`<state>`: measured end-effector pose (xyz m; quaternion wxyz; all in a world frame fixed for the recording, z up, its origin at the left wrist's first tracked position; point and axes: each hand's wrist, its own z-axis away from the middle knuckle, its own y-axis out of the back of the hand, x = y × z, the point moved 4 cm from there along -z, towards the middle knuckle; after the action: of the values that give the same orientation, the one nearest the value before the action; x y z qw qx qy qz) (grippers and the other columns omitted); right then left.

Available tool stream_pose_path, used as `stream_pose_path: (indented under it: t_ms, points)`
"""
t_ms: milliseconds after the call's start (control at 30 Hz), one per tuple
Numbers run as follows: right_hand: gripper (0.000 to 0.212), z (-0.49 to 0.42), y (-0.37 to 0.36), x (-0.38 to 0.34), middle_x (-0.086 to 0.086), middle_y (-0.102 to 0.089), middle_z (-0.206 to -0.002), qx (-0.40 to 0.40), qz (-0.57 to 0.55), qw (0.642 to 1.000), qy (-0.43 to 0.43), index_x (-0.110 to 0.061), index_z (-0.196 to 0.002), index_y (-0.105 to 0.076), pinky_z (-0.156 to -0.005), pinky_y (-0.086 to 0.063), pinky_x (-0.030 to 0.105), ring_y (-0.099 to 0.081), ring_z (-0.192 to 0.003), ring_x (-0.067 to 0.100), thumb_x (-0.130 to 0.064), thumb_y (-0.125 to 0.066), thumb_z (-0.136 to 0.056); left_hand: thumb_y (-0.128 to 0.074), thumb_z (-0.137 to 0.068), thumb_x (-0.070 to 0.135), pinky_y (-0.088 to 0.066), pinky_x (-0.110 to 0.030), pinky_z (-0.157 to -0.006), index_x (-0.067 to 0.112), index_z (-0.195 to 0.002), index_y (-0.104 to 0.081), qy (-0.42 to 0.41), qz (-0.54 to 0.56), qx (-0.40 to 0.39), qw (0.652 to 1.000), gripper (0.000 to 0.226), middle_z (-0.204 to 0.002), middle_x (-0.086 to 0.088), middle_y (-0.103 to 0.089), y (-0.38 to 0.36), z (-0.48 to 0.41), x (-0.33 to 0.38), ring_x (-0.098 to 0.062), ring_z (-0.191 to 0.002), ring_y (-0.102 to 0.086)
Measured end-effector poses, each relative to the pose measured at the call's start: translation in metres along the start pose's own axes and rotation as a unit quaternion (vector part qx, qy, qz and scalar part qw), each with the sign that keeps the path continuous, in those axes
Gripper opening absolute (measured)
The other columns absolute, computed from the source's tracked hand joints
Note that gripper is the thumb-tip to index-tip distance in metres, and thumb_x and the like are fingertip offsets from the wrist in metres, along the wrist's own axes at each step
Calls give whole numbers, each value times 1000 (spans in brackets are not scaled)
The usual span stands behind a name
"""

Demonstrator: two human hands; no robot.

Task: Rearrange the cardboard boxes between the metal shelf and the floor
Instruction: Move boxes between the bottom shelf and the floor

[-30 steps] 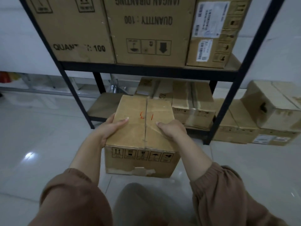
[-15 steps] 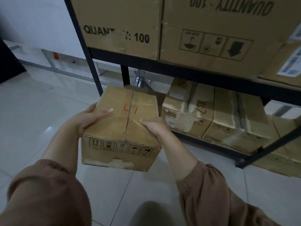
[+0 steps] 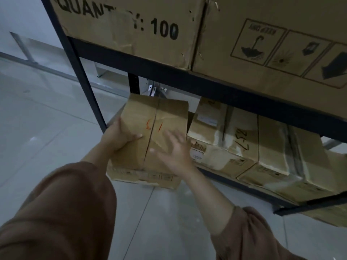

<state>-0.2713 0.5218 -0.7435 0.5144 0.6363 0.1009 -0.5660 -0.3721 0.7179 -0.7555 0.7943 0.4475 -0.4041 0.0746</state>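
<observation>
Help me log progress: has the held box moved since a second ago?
Yes: the box has gone deeper into the shelf, its far end now close to the rear post.

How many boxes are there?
5: QUANTITY box and umbrella-symbol box on the upper shelf, red-numbered box in the left hand, 257 box and taped box on the lower shelf. More may hide rightward.
</observation>
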Motion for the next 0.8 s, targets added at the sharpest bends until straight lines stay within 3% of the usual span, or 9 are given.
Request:
stream_pose_path:
  t_ms: [100, 200, 333, 433, 567, 733, 800]
  points:
    - [107, -10, -22, 6, -3, 2, -166, -90, 181, 976, 76, -29, -157, -20, -121, 5, 43, 10, -151, 15, -72, -69, -72, -80, -76, 46, -41, -40, -99, 21, -151, -31, -31, -11, 16, 999, 93, -144, -10, -50, 1, -15, 6, -33, -129, -48]
    - [112, -23, -28, 11, 2, 3, -166, -80, 355, 922, 131, -28, -158, -12, -121, 11, 43, 11, -152, 19, -76, -64, -71, -78, -76, 51, -40, -42, -101, 18, -151, -33, -37, -38, 35, 998, 93, -145, -10, -49, 2, -23, 11, -33, -131, -46]
    - [106, -41, -27, 14, 3, -1, -166, -40, 375, 920, 111, -30, -158, -13, -121, 8, 47, 8, -152, 24, -79, -55, -75, -65, -77, 69, -46, -46, -95, 18, -140, -45, -12, -109, 115, 987, 84, -132, -12, -58, 0, -25, 5, -34, -118, -55]
    - [109, -62, -25, 9, 6, -1, -166, -17, 398, 915, 68, -28, -159, -10, -121, 3, 51, 6, -152, 29, -85, -46, -74, -61, -82, 67, -42, -47, -99, 16, -137, -48, 28, -101, 171, 980, 76, -133, -15, -53, -7, -18, -5, -36, -118, -53]
    - [111, -88, -13, 8, 5, -1, -166, -17, 420, 907, 27, -29, -159, -6, -122, 0, 51, 4, -152, 31, -85, -50, -73, -62, -90, 51, -27, -41, -115, 14, -156, -21, 11, 27, 129, 991, 86, -162, -10, -18, -23, -17, -9, -27, -146, -24]
    - [113, -112, 8, 14, 6, -12, -165, 9, 425, 905, 0, -27, -158, -12, -121, -8, 54, -11, -149, 39, -83, -55, -71, -53, -99, 42, -18, -34, -117, 13, -158, -12, -19, 69, 94, 993, 77, -166, -5, 8, -41, -15, 13, -23, -151, -9]
    - [108, -118, 12, 12, 9, -14, -165, 19, 444, 896, -1, -26, -158, -13, -120, -10, 56, -10, -148, 44, -82, -52, -74, -52, -99, 43, -16, -32, -118, 14, -158, -13, -32, 84, 68, 994, 76, -166, -1, 10, -48, -12, 21, -19, -152, -6]
